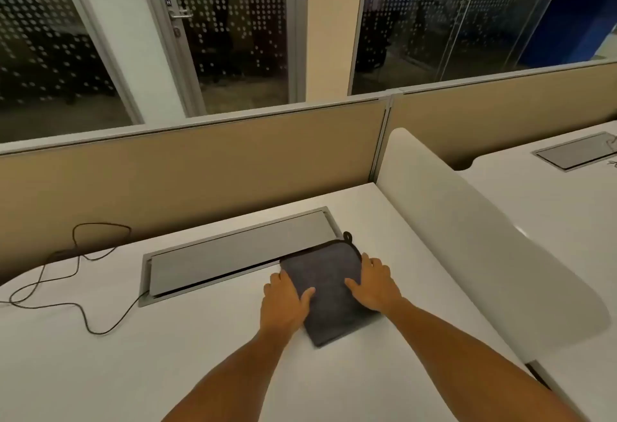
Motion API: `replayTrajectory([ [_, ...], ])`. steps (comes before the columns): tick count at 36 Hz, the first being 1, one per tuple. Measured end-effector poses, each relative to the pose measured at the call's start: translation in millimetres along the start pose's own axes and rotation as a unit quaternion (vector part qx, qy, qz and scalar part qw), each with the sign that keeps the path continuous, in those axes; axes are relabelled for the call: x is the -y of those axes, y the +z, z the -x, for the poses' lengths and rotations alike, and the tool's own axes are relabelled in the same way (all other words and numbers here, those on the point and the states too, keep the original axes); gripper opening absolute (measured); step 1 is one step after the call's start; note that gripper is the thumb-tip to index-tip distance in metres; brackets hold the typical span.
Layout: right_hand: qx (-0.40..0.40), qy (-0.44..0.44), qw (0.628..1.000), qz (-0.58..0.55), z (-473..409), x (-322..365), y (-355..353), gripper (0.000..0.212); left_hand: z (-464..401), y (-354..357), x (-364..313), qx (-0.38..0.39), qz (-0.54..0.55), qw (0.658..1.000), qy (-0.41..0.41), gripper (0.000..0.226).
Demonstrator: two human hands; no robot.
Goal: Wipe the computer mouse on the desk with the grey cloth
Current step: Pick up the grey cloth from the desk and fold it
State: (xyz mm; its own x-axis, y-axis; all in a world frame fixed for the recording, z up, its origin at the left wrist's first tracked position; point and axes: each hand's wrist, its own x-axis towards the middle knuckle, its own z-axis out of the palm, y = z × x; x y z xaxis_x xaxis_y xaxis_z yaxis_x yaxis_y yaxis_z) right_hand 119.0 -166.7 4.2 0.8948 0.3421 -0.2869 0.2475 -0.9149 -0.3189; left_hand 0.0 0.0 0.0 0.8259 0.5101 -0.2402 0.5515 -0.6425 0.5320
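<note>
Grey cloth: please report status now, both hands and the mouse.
Left hand and right hand flat on folded grey cloth, fingers open. Cloth on white desk. Mouse not visible.

Open-plan office: a white laminate desk (100, 371) is sitting against a tan fabric partition panel (200, 171); behind that panel, dotted frosted-glass walls (50, 54) and a glass door (230, 38) are enclosing rooms.
</note>
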Motion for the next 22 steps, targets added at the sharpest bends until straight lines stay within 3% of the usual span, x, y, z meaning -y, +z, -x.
replayTrajectory([
  [6, -0.025, 0.071, 0.995, -0.062, -3.3, 6.4, -1.8, 0.063, -3.3, 7.8, -6.1, 0.01, -0.01, 0.999, -0.031, 0.073],
  [11, -0.021, 0.099, 0.988, -0.12, -7.3, 5.6, -2.6, 0.053, -5.8, 10.3, -12.5, -0.002, 0.097, 0.992, -0.084, 0.057],
  [17, -0.009, 0.12, 0.972, -0.203, -8.2, 0.9, 2.6, 0.033, -12.4, 5.3, -9.1, 0.014, 0.128, 0.982, -0.138, 0.036],
  [22, -0.003, 0.138, 0.956, -0.26, -2.1, -0.6, 3.3, 0.037, -14.0, 3.4, -5.6, 0.009, 0.176, 0.974, -0.144, 0.025],
])
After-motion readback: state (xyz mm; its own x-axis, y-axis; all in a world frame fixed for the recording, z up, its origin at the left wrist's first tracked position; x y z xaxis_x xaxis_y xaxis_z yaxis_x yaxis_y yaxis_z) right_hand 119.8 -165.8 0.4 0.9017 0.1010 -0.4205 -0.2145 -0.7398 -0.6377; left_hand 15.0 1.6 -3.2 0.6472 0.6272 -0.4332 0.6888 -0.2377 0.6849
